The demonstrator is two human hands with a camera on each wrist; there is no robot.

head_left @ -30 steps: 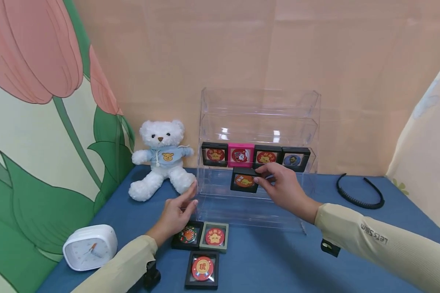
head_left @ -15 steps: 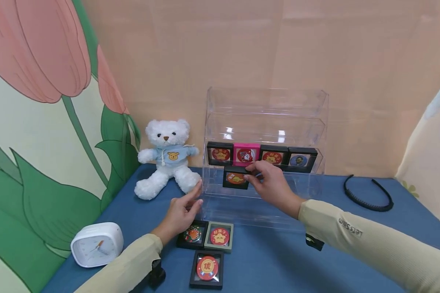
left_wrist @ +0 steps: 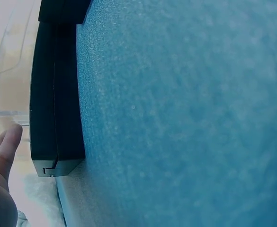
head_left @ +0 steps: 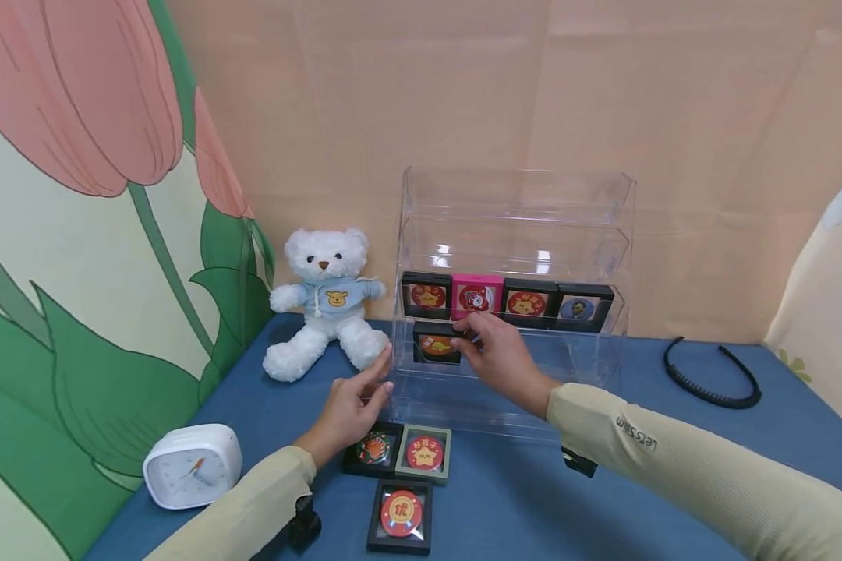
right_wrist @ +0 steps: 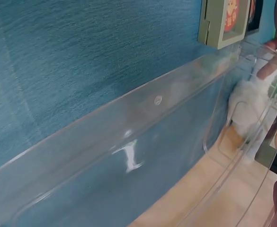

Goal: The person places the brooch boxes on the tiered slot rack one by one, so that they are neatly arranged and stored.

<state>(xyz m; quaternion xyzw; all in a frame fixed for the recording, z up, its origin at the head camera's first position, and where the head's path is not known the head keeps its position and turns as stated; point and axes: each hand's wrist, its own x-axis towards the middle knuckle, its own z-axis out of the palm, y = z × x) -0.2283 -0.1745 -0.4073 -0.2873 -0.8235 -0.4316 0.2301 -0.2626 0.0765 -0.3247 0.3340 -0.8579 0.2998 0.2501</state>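
Note:
My right hand (head_left: 501,358) pinches the right edge of a small black display frame (head_left: 436,344) with an orange-red badge inside. This frame stands at the left end of a lower tier of the clear acrylic rack (head_left: 512,251); in the right wrist view its black edge (right_wrist: 266,155) shows by the fingertips. With index finger extended, my left hand (head_left: 344,409) touches the rack's left side. Above, the tier holds several framed badges, one of them in a pink frame (head_left: 477,297). Below the left hand lie a black frame (head_left: 374,449) and a grey-green frame (head_left: 423,453).
Another black frame (head_left: 401,516) lies nearer on the blue tablecloth (head_left: 519,499). A white teddy bear (head_left: 330,300) sits left of the rack. At the left stands a white clock (head_left: 192,466); a black headband (head_left: 712,382) lies to the right.
My right hand has slid the black display frame leftward along the tier to its left end. My left hand has stayed at the rack's side. The head view has shifted slightly.

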